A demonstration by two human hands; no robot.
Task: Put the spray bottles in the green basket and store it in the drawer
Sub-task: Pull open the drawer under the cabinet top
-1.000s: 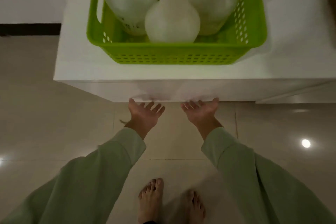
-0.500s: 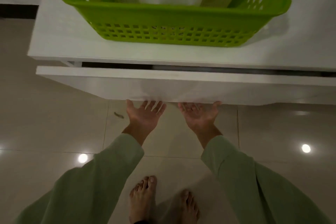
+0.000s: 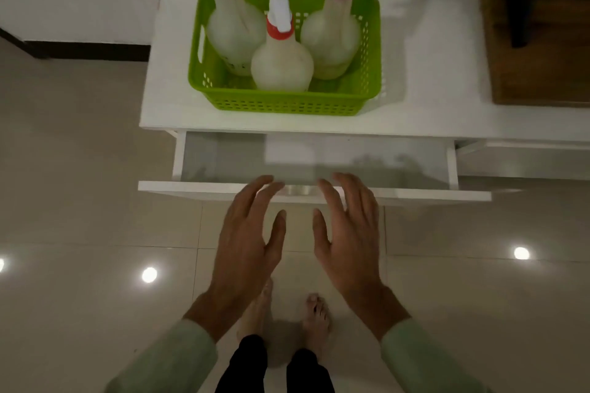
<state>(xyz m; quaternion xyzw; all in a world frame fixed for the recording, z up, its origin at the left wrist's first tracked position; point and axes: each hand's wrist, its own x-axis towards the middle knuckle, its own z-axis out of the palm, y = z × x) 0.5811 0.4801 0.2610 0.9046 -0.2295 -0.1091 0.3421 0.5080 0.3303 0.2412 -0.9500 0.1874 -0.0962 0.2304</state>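
Note:
The green basket (image 3: 287,102) stands on the white cabinet top (image 3: 431,99) and holds three whitish spray bottles: a yellow-collared one (image 3: 234,32) at the left, a red-collared one (image 3: 281,68) in front, a pink-and-blue-topped one (image 3: 332,38) at the right. Below it the white drawer (image 3: 319,193) is pulled out, and its grey inside looks empty. My left hand (image 3: 245,246) and my right hand (image 3: 348,239) hover side by side, backs up, in front of the drawer's front panel. Both have fingers spread and hold nothing.
A brown wooden surface (image 3: 539,51) lies at the cabinet's right end. A second drawer front (image 3: 523,156) sits shut to the right of the pulled-out one. Glossy floor tiles surround my bare feet (image 3: 287,316). A white wall with a dark skirting is at the left.
The drawer has slid out from a narrow gap to well out. Both hands left the underside of its front panel, turned palms down and rose. The camera view tilted up.

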